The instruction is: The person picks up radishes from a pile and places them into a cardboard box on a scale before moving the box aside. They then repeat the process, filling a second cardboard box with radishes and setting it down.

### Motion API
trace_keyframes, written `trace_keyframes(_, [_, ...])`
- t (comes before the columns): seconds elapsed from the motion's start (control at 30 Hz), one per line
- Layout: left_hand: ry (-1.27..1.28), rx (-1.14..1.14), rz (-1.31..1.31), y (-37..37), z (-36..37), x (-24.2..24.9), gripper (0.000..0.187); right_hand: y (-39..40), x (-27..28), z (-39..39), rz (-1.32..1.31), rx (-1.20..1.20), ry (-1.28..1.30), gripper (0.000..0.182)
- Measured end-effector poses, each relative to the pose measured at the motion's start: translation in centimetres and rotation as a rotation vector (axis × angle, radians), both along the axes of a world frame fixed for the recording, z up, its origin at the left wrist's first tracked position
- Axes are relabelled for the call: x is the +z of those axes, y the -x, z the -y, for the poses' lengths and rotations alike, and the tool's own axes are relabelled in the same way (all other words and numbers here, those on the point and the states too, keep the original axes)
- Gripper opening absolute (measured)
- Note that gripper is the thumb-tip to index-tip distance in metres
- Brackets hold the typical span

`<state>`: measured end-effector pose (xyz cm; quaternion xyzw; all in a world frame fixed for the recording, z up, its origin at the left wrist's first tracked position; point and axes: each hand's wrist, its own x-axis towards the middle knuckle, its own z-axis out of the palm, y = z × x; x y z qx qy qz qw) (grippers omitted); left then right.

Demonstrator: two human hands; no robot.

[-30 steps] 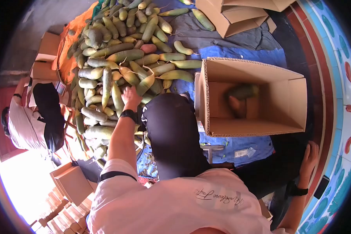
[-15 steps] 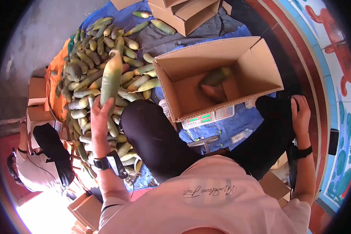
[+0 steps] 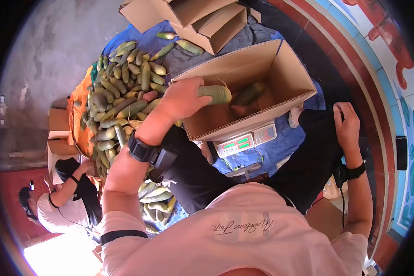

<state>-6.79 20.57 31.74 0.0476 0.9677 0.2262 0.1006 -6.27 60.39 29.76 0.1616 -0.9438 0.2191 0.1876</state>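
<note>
Radish (image 3: 217, 94), green, one, closed in my left hand (image 3: 181, 97), fingers round one end, the pale rooted tip free and pointing right; location: over the mouth of the cardboard box (image 3: 293, 76), just inside its left rim. Change noted: a moment ago I held it upright above the radish heap (image 3: 109, 88); now my arm has swung across and the piece lies nearly level, which brings it within the box's outline, not yet set down, my grip firm. Box contents, visible: one dark green radish (image 3: 250, 94); one pinkish piece (image 3: 239, 109), kind unclear, close against it. Edges: left rim passing beneath my hand, contact not tellable; near rim slanting above the scale (image 3: 244, 142), its display lit; far wall standing behind. Open room: bare cardboard right of the two contents; blue sheet (image 3: 285, 146) between box and my legs. Right hand (image 3: 348, 126), fingers loosely bent, nothing showing in it, resting at my right knee (image 3: 319, 122), apart from the box
</note>
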Motion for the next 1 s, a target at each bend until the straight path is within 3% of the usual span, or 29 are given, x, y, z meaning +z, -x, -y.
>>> trace_keyframes(0.07, [0.103, -0.058, -0.041, 0.6, -0.6, -0.9, 0.037, -0.2, 0.1, -0.2, 0.026, -0.017, 0.004, 0.006])
trace_keyframes(0.33, [0.472, -0.271, 0.310, 3.2, -1.7, -5.7, 0.033, -0.4, -0.3, -1.0, 0.035, -0.036, 0.055, 0.008])
trace_keyframes(0.47, [0.303, -0.321, 0.202, 3.1, -0.2, -7.9, 0.028, -0.6, -0.1, -0.8, 0.045, -0.052, 0.061, 0.009])
trace_keyframes(0.57, [0.257, -0.215, 0.209, 3.1, -0.1, -7.5, 0.021, -0.5, -0.1, -0.7, 0.047, -0.051, 0.054, 0.009])
trace_keyframes(0.63, [0.023, -0.117, 0.024, 2.6, 0.0, -5.0, 0.018, -0.5, 0.0, -0.6, 0.056, -0.049, 0.048, 0.009])
trace_keyframes(0.7, [-0.001, -0.060, 0.002, 1.7, 0.9, -2.0, 0.019, -0.5, -0.1, -0.6, 0.071, -0.046, 0.045, 0.009])
trace_keyframes(0.77, [-0.264, 0.146, -0.283, 0.0, 3.1, -0.6, 0.016, -0.4, -0.4, -0.8, 0.053, -0.043, 0.021, 0.009])
trace_keyframes(0.83, [-0.421, 0.349, -0.344, -1.7, 6.4, -0.6, 0.016, -0.3, -0.5, -1.0, 0.067, -0.030, -0.002, 0.010])
trace_keyframes(0.9, [-0.485, 0.487, -0.382, -3.9, 10.3, -1.4, 0.017, -0.2, -0.7, -1.2, 0.060, -0.050, -0.033, 0.011])
trace_keyframes(0.97, [-0.225, 0.617, -0.372, -6.7, 13.9, -2.6, 0.020, 0.0, -0.9, -1.3, 0.065, -0.041, -0.049, 0.013])
trace_keyframes(1.0, [-0.223, 0.635, -0.369, -8.2, 15.9, -4.1, 0.020, 0.0, -0.9, -1.3, 0.070, -0.046, -0.068, 0.013])
